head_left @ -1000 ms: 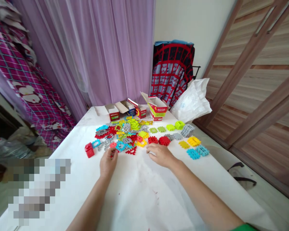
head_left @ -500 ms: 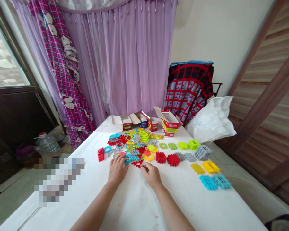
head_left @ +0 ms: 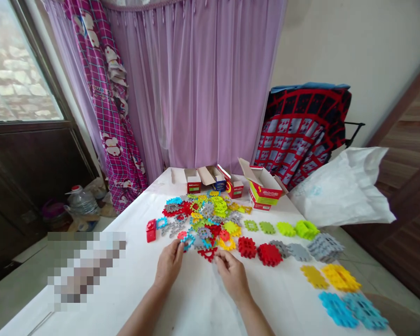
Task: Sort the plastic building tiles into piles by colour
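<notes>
My left hand [head_left: 170, 262] is closed at the near left edge of a heap of plastic building pieces [head_left: 206, 210]. Its thumb and fingertips pinch a blue notched piece [head_left: 188, 242]. Opposite it, my right hand [head_left: 234, 274] has its fingers curled together, the tips at the right corner of a red triangular piece [head_left: 206, 254] lying flat on the table. Grey, yellow, green and red pieces lie overlapped just beyond both hands. Right of the heap, pieces are grouped by colour: red stacks [head_left: 270, 255], grey stacks [head_left: 325, 247], green [head_left: 307, 229], yellow [head_left: 341, 277] and blue ones [head_left: 338, 309].
Several opened cardboard boxes [head_left: 265, 193] stand along the table's far edge. A red plastic object [head_left: 151, 230] sits left of the heap. A white bag [head_left: 343, 186] leans at the right edge. Something pixelated [head_left: 87, 270] lies at the left, with a cord.
The view has shifted, so the table looks nearer. My left hand has gone from lying flat to pinching the blue piece. The right hand stays by the red triangular piece.
</notes>
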`<action>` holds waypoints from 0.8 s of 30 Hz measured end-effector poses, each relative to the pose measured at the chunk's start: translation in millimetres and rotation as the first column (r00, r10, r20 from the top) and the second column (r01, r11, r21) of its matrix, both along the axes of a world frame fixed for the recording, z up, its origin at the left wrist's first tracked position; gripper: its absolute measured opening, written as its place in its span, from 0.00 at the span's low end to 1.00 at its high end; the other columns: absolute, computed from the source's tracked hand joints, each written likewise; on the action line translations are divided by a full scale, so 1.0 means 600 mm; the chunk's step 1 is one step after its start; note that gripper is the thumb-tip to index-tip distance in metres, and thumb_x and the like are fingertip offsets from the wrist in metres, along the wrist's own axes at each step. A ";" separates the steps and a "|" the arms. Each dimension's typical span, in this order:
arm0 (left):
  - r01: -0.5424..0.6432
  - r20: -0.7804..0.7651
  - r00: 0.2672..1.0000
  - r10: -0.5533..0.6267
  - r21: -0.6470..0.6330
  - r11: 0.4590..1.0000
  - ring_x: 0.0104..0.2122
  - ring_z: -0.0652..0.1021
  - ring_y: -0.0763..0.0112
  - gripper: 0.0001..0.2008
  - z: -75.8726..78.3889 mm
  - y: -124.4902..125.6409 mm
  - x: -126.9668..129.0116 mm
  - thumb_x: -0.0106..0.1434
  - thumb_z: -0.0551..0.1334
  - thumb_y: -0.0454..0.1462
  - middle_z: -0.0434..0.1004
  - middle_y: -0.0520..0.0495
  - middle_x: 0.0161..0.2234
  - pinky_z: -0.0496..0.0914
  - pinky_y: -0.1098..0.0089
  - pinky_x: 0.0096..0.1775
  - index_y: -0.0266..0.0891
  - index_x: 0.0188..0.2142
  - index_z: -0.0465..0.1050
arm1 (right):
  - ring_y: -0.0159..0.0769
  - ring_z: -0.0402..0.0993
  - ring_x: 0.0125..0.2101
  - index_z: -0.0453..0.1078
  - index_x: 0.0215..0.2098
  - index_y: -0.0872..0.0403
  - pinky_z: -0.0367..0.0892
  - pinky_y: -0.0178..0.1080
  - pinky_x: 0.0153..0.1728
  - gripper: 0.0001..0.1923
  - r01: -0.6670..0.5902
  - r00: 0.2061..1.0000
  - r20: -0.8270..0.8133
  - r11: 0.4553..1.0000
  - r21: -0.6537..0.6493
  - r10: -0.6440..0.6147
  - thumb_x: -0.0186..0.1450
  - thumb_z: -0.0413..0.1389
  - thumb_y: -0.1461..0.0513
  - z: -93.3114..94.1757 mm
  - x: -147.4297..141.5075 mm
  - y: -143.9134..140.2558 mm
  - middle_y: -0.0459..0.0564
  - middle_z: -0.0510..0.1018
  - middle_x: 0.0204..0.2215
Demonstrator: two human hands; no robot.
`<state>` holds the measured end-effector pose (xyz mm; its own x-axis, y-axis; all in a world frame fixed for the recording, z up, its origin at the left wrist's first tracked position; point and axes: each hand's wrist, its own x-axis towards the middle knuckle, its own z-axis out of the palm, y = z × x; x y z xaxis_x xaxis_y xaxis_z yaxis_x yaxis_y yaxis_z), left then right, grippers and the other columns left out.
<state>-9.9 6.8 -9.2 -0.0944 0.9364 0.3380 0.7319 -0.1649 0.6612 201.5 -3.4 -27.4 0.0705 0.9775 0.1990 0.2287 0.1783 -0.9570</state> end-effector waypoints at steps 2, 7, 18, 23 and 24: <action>0.001 0.100 0.995 0.003 -0.039 0.999 0.34 0.80 0.63 0.16 0.000 0.001 -0.002 0.67 0.50 0.48 0.81 0.48 0.32 0.72 0.67 0.36 0.44 0.35 0.71 | 0.38 0.71 0.22 0.75 0.31 0.48 0.68 0.39 0.25 0.12 0.012 0.988 -0.155 0.997 -0.080 -0.025 0.56 0.59 0.50 0.001 0.004 0.004 0.46 0.76 0.22; 0.025 0.167 0.986 -0.013 -0.071 0.997 0.35 0.80 0.63 0.16 -0.005 -0.001 -0.005 0.65 0.52 0.49 0.82 0.47 0.34 0.72 0.66 0.38 0.44 0.37 0.74 | 0.32 0.72 0.24 0.76 0.33 0.51 0.67 0.33 0.22 0.18 -0.082 0.767 -0.628 0.952 -0.295 -0.129 0.48 0.68 0.51 0.026 0.031 0.010 0.47 0.78 0.27; 0.087 0.095 0.992 -0.080 -0.063 0.994 0.41 0.79 0.60 0.17 -0.031 -0.008 -0.014 0.63 0.56 0.48 0.81 0.44 0.40 0.72 0.59 0.45 0.43 0.44 0.73 | 0.33 0.78 0.36 0.74 0.44 0.54 0.71 0.33 0.35 0.19 -0.478 0.343 -0.937 0.847 -0.234 -0.065 0.56 0.66 0.58 0.047 0.030 -0.014 0.50 0.81 0.38; 0.116 0.061 0.992 -0.113 -0.043 0.992 0.43 0.78 0.59 0.17 -0.027 -0.007 -0.014 0.64 0.56 0.45 0.80 0.43 0.43 0.71 0.58 0.47 0.41 0.49 0.71 | 0.36 0.78 0.42 0.68 0.50 0.53 0.71 0.37 0.41 0.20 -0.537 0.397 -0.916 0.797 -0.277 -0.051 0.60 0.62 0.62 0.049 0.017 -0.006 0.54 0.80 0.44; 0.121 0.053 0.991 -0.119 -0.037 0.992 0.43 0.78 0.59 0.18 -0.025 -0.007 -0.014 0.64 0.57 0.45 0.80 0.43 0.43 0.72 0.58 0.46 0.41 0.49 0.70 | 0.36 0.78 0.42 0.68 0.51 0.53 0.70 0.38 0.42 0.20 -0.544 0.400 -0.915 0.790 -0.283 -0.052 0.60 0.61 0.63 0.048 0.016 -0.004 0.53 0.80 0.45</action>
